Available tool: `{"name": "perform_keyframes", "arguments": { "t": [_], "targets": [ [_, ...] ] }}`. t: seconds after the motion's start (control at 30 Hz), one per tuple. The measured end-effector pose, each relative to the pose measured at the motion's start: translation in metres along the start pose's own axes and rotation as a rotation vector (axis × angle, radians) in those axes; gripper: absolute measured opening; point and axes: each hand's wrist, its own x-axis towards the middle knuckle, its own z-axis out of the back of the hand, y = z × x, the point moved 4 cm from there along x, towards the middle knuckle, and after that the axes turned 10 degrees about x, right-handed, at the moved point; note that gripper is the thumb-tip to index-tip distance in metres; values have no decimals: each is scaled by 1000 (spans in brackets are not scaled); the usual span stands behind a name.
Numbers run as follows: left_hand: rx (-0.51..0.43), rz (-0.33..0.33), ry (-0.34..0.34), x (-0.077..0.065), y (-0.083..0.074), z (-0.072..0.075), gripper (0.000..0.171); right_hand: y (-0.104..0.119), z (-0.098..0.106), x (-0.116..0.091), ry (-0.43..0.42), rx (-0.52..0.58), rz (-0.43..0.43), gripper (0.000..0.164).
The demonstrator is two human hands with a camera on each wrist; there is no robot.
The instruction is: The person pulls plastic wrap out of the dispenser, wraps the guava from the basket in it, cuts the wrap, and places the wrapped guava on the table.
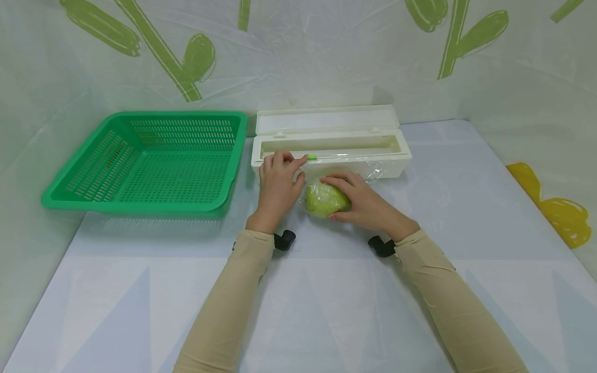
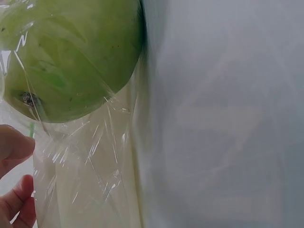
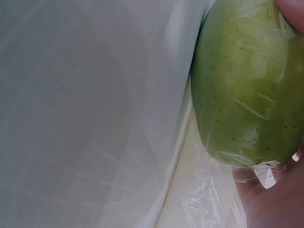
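Green basket (image 1: 172, 178) joins fruit (image 1: 322, 201) only in head view.

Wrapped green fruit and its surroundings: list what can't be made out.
Green fruit: underside hidden by its own body, head view.
Its right side: behind the right grip, head view.
Part of it: cut off by top and left edges, left wrist view.
Green tab: too small to read its shape, head view.
Left grip: mostly beyond the left edge, left wrist view.
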Motion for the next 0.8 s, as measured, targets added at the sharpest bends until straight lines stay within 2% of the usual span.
{"name": "perform_keyframes", "arguments": {
  "t": [0.3,0.5,0.8],
  "targets": [
    [7,8,34,-1,-2,-1,35,1,-1,-1,2,8,-7,77],
    [-15,5,35,-1,-1,-1,32,2,0,-1,3,5,-4,77],
    [-47,20,81,0,-2,-2,37,0,0,1,6,0,-11,77]
  ]
}}
